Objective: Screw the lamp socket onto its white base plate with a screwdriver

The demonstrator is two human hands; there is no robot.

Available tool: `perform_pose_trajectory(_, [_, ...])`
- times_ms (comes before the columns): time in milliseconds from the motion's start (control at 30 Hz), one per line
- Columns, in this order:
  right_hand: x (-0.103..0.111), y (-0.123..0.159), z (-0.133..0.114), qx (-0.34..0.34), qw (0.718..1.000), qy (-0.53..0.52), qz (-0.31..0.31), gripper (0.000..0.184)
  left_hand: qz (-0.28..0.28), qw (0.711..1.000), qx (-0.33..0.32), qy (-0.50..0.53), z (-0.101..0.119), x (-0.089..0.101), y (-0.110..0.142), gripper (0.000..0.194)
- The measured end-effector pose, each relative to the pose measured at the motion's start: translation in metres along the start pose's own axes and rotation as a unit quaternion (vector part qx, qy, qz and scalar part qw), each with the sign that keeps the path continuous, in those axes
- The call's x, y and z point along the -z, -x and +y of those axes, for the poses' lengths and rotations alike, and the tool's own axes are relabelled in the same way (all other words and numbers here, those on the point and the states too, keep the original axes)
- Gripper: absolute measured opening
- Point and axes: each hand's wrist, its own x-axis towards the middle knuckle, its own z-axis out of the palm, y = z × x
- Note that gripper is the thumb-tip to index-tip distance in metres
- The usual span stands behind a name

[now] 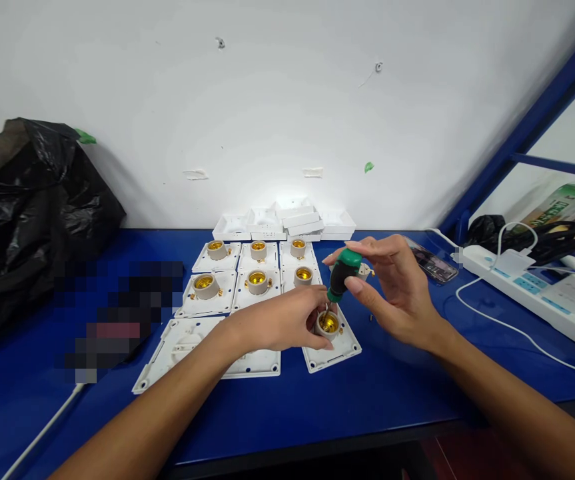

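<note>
- Head view: left hand (287, 323) curls around a beige lamp socket (328, 324) with a brass interior, steadying it on its white base plate (334, 352) at the near edge of the blue bench (317, 407).
- Right hand (392, 287) pinches the green-capped screwdriver (342, 275) at its top, fingers closed on the handle; the tip points down into the socket.
- Six socket plates (254, 270) stand in two rows behind, sockets already seated; judged finished.
- Two plates (187, 350) under the left forearm show no socket; judged still to do.
- White parts (287, 223) stacked by the wall.
</note>
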Motion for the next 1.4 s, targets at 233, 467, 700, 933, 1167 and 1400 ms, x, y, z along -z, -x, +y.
perform_pose_trajectory(233, [-0.0035,-0.0032,-0.0065,0.002,1.0,-0.002,0.021,0.049,0.013,1.0,0.0,0.003,0.001,-0.0012,0.0005,0.036])
perform_pose_trajectory(467, [-0.0015,-0.0002,-0.0077,0.0,1.0,-0.005,-0.005,0.043,0.015,1.0,0.0,0.012,-0.0017,-0.0021,0.0008,0.036])
perform_pose_trajectory(700, [0.0003,-0.002,-0.0096,-0.009,0.999,-0.009,-0.029,0.044,-0.001,1.0,-0.021,0.017,-0.0021,-0.0004,-0.0001,0.033])
perform_pose_trajectory(933, [-0.0009,-0.0032,-0.005,0.023,1.0,-0.002,0.009,0.048,0.01,1.0,-0.018,0.006,-0.0014,-0.0012,-0.0001,0.033])
perform_pose_trajectory(1167, [0.0007,-0.0026,-0.0094,-0.004,0.999,-0.022,-0.039,0.049,0.004,1.0,-0.021,0.007,-0.0016,-0.0005,-0.0002,0.035])
perform_pose_trajectory(1400, [0.0014,-0.004,-0.007,0.002,0.999,-0.032,-0.022,0.046,0.009,1.0,-0.006,0.01,-0.0058,-0.0025,-0.0009,0.038])
